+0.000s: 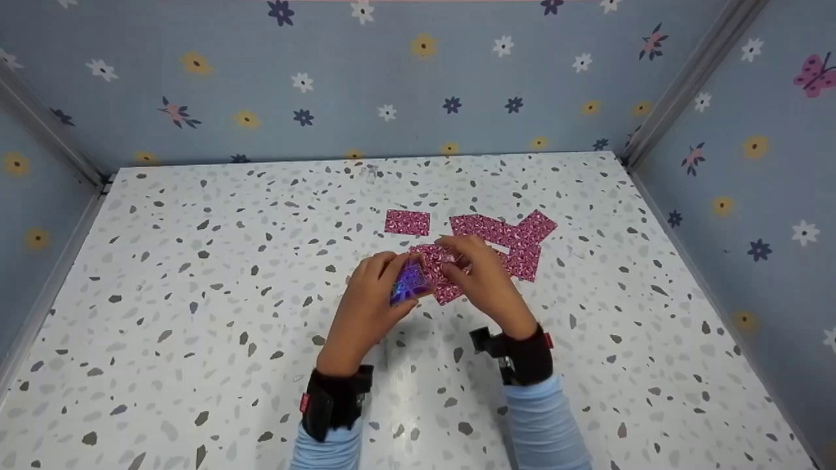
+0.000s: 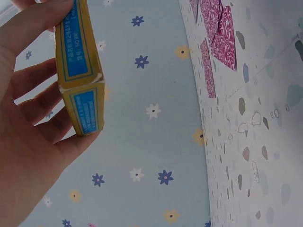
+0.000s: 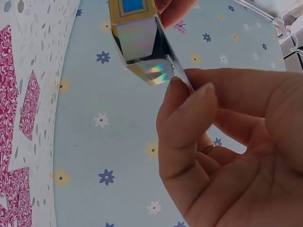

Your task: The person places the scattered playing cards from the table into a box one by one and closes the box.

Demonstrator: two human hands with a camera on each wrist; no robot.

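My left hand (image 1: 372, 294) grips a small playing-card box (image 1: 410, 284) between thumb and fingers, held above the table. Its sides are yellow with blue printed panels, as the left wrist view shows, and shimmering purple faces up toward the head camera. At the box's end, my right hand (image 1: 486, 277) pinches a shiny flap (image 3: 175, 56) between thumb and index finger. Rainbow glints show on the end of the box in the right wrist view. Just beyond the hands lie pink-patterned cards (image 1: 524, 261), partly covered by the right hand in the head view.
One pink-patterned card (image 1: 407, 222) lies apart, left of the overlapping ones. The white speckled table (image 1: 196, 326) is bordered by blue flowered panels (image 1: 366, 78) at the back and both sides.
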